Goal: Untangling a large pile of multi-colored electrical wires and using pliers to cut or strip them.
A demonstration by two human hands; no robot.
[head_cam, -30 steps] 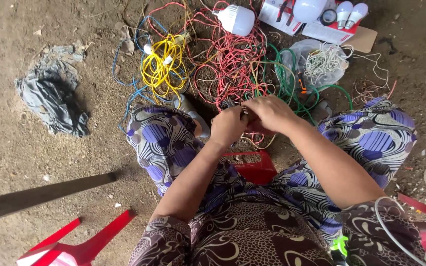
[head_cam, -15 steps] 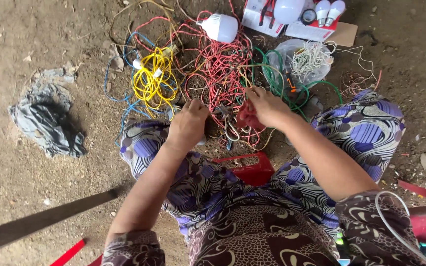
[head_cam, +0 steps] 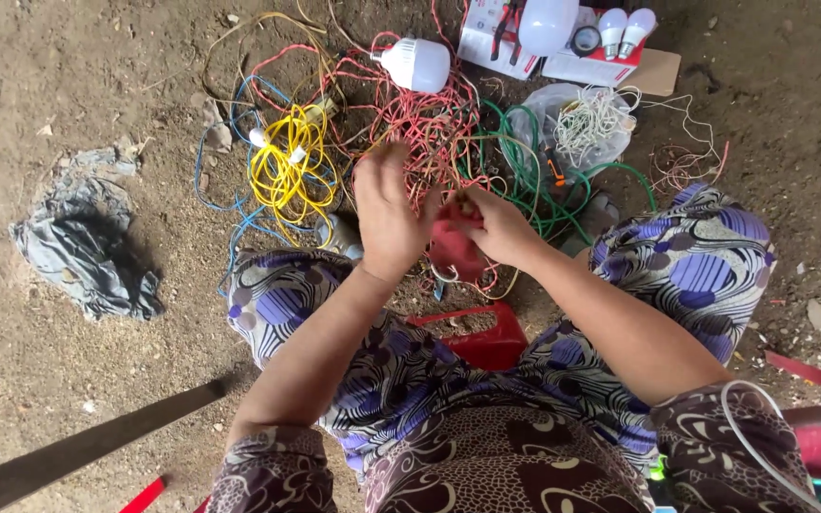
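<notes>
I sit on the dirt floor with my knees apart in purple patterned cloth. My right hand (head_cam: 494,226) grips a red wad of wire or tape (head_cam: 452,249) in front of me. My left hand (head_cam: 387,211) is raised beside it, fingers spread, blurred, touching the red wad's left side. Just beyond my hands lies a tangle of red wire (head_cam: 420,123), with a yellow wire coil (head_cam: 287,171) to its left and green wire (head_cam: 525,166) to its right.
A white bulb (head_cam: 418,65) lies on the red wire. Boxes with bulbs (head_cam: 563,33) stand at the top. A plastic bag of white wire (head_cam: 586,123) is at right, a grey rag (head_cam: 83,242) at left, a red stool (head_cam: 482,337) between my legs.
My left hand has lifted off the wires and opened up beside the right hand. The right hand has kept hold of the red wad. The view has shifted slightly.
</notes>
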